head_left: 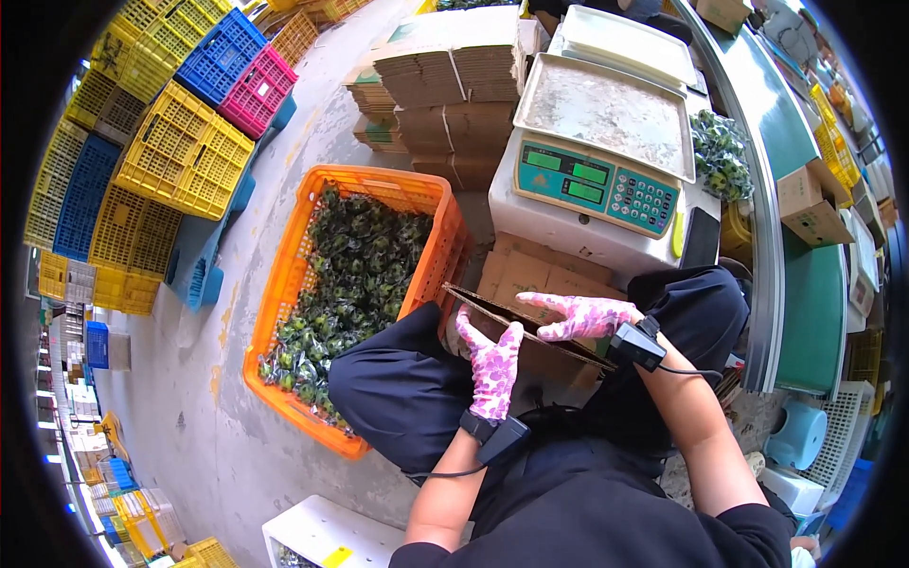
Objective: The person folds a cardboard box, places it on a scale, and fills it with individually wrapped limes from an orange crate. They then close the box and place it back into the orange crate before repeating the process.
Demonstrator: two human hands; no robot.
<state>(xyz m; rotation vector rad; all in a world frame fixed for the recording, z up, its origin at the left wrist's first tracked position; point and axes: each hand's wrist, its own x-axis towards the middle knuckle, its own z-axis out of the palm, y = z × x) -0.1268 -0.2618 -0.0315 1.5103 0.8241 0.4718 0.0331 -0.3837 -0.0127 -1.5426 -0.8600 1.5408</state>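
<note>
A brown cardboard box (568, 350) stands tilted between my knees, its edge running from upper left to lower right. My left hand (492, 367), in a pink floral glove, holds the box's near side, fingers up at the edge and thumb apart from them. My right hand (592, 317), gloved alike, straddles the box's edge farther right. Its thumb lies at the edge and its fingers stretch out to the left beyond it. The lower part of the box is hidden. To the left, an orange crate (275, 331) holds many small clear-wrapped packs of dark green produce (365, 256).
Ahead stands a digital scale (597, 185) on a white foam box (544, 232). Bundled flat cartons (454, 76) are stacked behind the orange crate. A green conveyor (805, 303) runs along the right. Stacked plastic crates (185, 147) stand at far left; a white container (322, 525) is below.
</note>
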